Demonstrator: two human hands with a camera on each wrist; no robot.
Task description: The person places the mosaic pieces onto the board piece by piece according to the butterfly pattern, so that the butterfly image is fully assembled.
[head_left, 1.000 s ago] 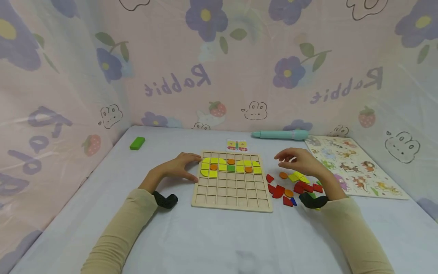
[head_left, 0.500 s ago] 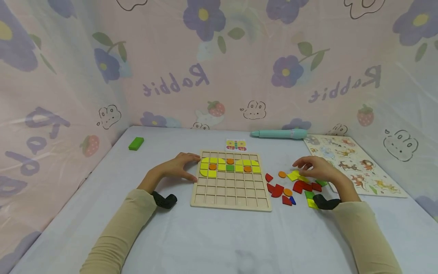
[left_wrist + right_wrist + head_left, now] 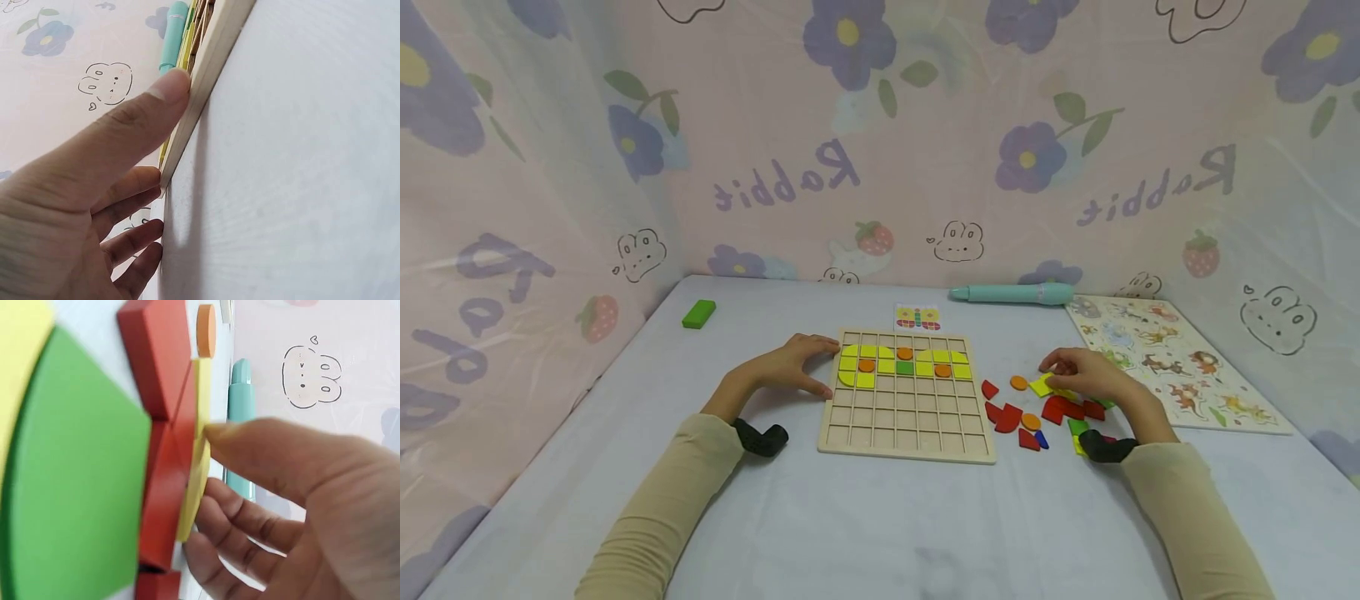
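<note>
Well, left hand (image 3: 781,368): spread against the board's (image 3: 906,422) nine-o'clock edge, apparently steadying it.
Board: on the bench (image 3: 880,525), picture card (image 3: 917,317) at twelve, plainly visible.
Right hand (image 3: 1093,377): at three o'clock, thumb touching a yellow piece (image 3: 192,494), fingers curled, grip unclear.

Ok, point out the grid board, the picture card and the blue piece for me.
Grid board (image 3: 907,418), head view: a bare square in its near half.
Picture card (image 3: 917,317), head view: the middle of its printed design.
Blue piece (image 3: 1042,441), head view: the middle of its visible surface.
</note>
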